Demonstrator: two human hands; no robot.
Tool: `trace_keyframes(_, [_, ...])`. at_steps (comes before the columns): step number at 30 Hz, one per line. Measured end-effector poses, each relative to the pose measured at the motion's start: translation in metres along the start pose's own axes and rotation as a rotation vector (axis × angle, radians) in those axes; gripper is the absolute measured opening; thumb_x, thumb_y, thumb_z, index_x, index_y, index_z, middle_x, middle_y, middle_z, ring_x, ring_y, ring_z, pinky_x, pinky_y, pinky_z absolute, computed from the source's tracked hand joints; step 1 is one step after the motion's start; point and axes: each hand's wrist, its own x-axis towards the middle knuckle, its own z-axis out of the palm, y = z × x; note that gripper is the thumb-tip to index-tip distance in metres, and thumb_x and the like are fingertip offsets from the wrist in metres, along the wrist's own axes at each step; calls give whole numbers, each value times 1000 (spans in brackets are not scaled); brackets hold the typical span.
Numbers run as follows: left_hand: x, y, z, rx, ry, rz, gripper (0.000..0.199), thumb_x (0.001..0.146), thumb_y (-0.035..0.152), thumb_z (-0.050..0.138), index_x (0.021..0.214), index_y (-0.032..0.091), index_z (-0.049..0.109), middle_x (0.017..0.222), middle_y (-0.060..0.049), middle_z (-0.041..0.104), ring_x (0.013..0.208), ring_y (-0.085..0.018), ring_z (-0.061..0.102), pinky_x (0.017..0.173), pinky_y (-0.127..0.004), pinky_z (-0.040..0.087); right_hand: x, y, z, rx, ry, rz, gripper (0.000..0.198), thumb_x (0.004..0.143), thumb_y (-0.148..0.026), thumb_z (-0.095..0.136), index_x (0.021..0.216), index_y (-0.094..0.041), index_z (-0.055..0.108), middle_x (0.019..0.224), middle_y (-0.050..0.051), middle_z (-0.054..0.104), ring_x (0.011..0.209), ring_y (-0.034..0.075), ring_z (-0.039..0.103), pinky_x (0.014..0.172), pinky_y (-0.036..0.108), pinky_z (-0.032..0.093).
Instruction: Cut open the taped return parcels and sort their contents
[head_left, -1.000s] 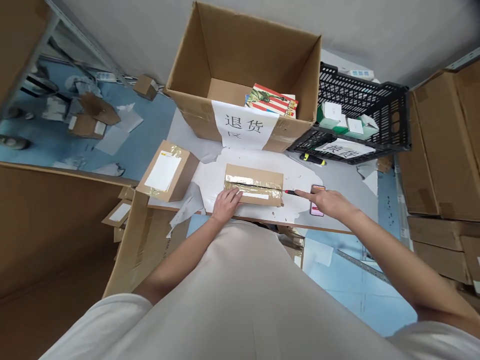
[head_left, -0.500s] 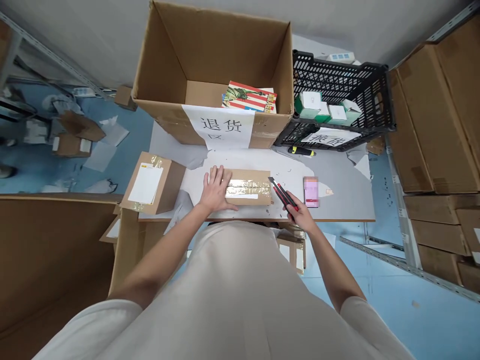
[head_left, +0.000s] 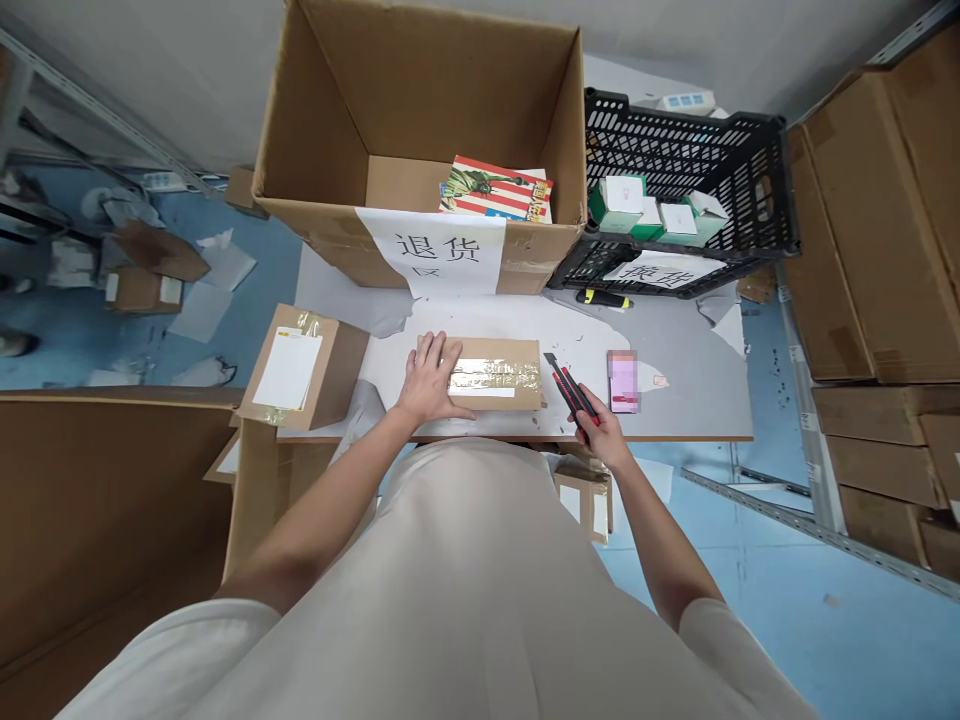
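Observation:
A small taped cardboard box (head_left: pixel 499 375) lies flat on the table, with clear tape along its top and a white label strip. My left hand (head_left: pixel 433 380) rests spread on the left end of this box, fingers apart. In my right hand (head_left: pixel 600 432) is a red and black box cutter (head_left: pixel 574 393), its blade pointing up and left, just off the box's right end. The fingers wrap around the cutter's handle. A phone (head_left: pixel 622 381) with a pink screen lies to the right of that hand.
Behind stands a large open carton (head_left: pixel 322 225) holding booklets (head_left: pixel 495 190). Beside it, a black crate (head_left: pixel 750 262) contains several green-white boxes (head_left: pixel 622 205). A yellow-black cutter (head_left: pixel 604 299) lies before the crate. A labelled carton (head_left: pixel 341 375) sits at left on the table (head_left: pixel 697 400).
My right hand and the box cutter have shifted slightly right, so the blade tip is farther from the box. My left hand stays on the box.

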Motion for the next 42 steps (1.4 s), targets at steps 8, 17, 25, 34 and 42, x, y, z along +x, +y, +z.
trace_keyframes(8, [0,-1,1,-16,11,1,127,44,74,75,146,14,30,153,-25,20,142,-46,11,109,-60,23,1,2,2,-43,-10,10,75,81,-52,59,147,-28,31,82,-1,59,43,5,43,35,18,29])
trace_keyframes(17, [0,-3,7,-52,59,11,128,43,73,76,146,14,29,153,-25,19,142,-48,12,107,-59,27,0,2,-14,-24,-149,44,76,81,-49,63,147,-27,32,74,-3,56,42,5,42,37,19,32])
trace_keyframes(25, [1,-6,13,-73,78,37,132,42,71,78,147,12,25,154,-26,17,142,-48,10,109,-60,25,-7,8,-29,10,-252,126,76,82,-45,63,148,-27,30,72,-3,55,41,5,41,35,18,27])
trace_keyframes(34, [0,-4,13,-83,65,28,132,41,72,77,147,11,25,154,-26,16,142,-48,9,109,-60,25,-20,16,-44,-37,-338,237,78,79,-45,67,147,-23,35,67,-3,56,40,5,39,36,18,27])
trace_keyframes(42, [1,1,15,-74,86,-28,135,42,77,74,148,10,23,154,-27,16,143,-47,8,108,-58,26,-47,31,-40,-3,-109,114,74,79,-49,65,143,-24,36,71,-2,61,38,6,42,33,20,30])
